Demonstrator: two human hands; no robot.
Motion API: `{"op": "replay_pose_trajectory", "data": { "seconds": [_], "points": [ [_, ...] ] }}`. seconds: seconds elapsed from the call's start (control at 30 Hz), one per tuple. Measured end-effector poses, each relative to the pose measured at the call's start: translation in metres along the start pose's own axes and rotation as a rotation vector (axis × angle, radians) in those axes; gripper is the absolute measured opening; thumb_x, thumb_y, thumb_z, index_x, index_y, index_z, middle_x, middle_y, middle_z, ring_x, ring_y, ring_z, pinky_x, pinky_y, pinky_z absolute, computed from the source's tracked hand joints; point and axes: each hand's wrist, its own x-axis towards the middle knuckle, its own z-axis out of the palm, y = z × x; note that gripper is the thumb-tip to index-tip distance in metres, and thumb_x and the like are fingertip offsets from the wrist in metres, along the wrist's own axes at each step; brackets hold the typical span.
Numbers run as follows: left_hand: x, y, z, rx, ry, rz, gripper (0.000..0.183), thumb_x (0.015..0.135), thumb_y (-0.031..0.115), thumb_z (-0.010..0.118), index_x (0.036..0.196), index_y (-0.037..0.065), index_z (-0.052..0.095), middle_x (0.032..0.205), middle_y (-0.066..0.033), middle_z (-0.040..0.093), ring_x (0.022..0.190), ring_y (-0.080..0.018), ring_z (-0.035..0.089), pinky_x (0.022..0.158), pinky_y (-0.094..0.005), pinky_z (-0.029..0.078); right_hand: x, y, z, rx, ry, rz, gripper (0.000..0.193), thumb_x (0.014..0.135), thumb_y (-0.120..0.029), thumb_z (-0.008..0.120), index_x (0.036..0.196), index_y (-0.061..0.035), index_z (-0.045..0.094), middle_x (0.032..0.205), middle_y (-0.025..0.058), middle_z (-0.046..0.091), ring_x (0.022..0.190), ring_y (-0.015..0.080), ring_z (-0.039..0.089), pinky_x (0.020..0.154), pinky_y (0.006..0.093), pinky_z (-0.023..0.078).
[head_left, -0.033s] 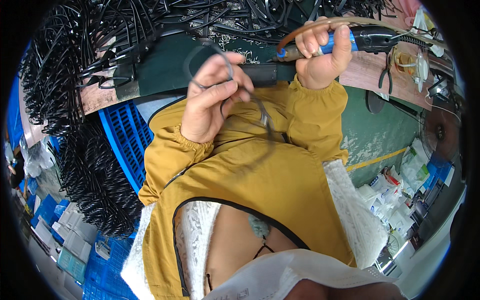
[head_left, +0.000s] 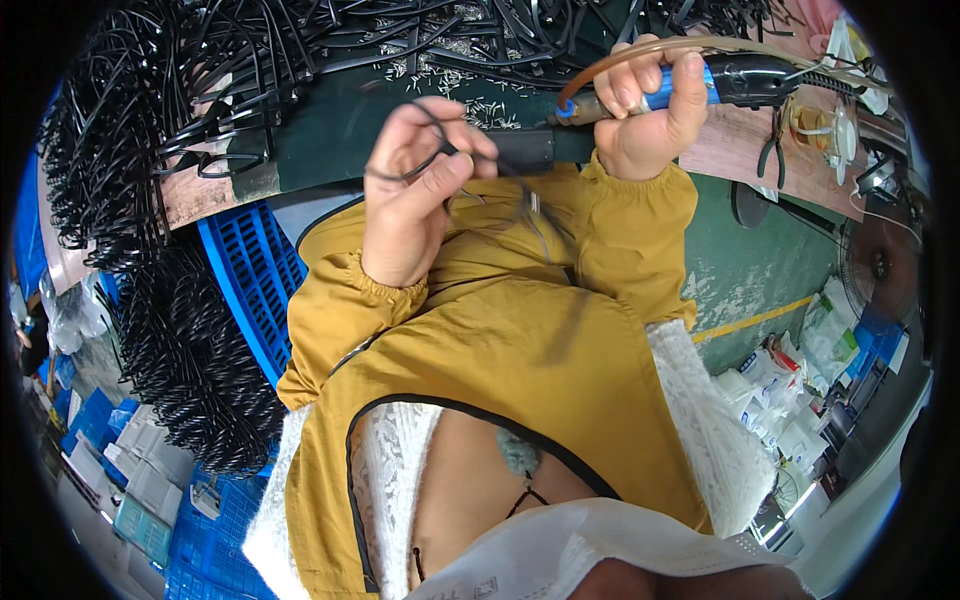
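Left hand (head_left: 415, 195) raised just above centre, fingers curled tight, thumb and forefinger pinching a thin black cable (head_left: 432, 160) that loops out at about ten o'clock from the knuckles and trails down past the wrist toward five o'clock, blurred there against the mustard-yellow jacket (head_left: 520, 340). Right hand (head_left: 650, 110) at one o'clock from the left, fist wrapped fully around a hand tool with a blue grip (head_left: 668, 92); black tool body jutting out at three o'clock past the fingers, a brownish hose (head_left: 640, 50) arching from the grip's nine o'clock end up and over the knuckles toward the right. Dark cylindrical tool end (head_left: 530, 148) lying between the two hands, just beside the left fingertips; contact with the cable not discernible. Behind both hands, at twelve o'clock, a dark green worktop (head_left: 330, 130) strewn with loose black cable pieces and small pale offcuts. Dense bundles of black cables (head_left: 150, 130) heaped at nine to ten o'clock, more hanging lower at eight o'clock beside a blue plastic crate (head_left: 250, 280). Pliers (head_left: 778, 150) resting on a pinkish board at two o'clock. Green floor with a yellow line (head_left: 750, 320) at three o'clock, white packages (head_left: 790, 410) stacked at four o'clock.
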Motion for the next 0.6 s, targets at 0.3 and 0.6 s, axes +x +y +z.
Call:
{"op": "replay_pose_trajectory", "data": {
  "seconds": [0.3,0.6],
  "points": [
    [-0.033,-0.021,-0.011,0.852,-0.227,0.295,0.030,0.091,-0.015,0.056,0.115,0.000,0.064,0.139,-0.0280,0.059,0.125,-0.0375,0.063,0.102,-0.0356,0.049,-0.004,-0.005,-0.004,0.129,-0.286,0.230,0.025,0.106,-0.035,0.055,0.117,-0.0122,0.055,0.076,-0.0022,0.047,0.061,0.0080,0.044,0.050,0.0215,0.035],
    [-0.031,-0.038,-0.018,0.723,-0.182,0.366,0.024,0.093,-0.017,0.054,0.110,-0.003,0.062,0.118,-0.0245,0.069,0.128,-0.0390,0.063,0.099,-0.0356,0.052,-0.008,-0.002,0.012,0.088,-0.197,0.312,0.019,0.106,-0.026,0.054,0.111,-0.0084,0.055,0.075,-0.0001,0.044,0.058,0.0079,0.044,0.048,0.0226,0.033]
  ]
}}
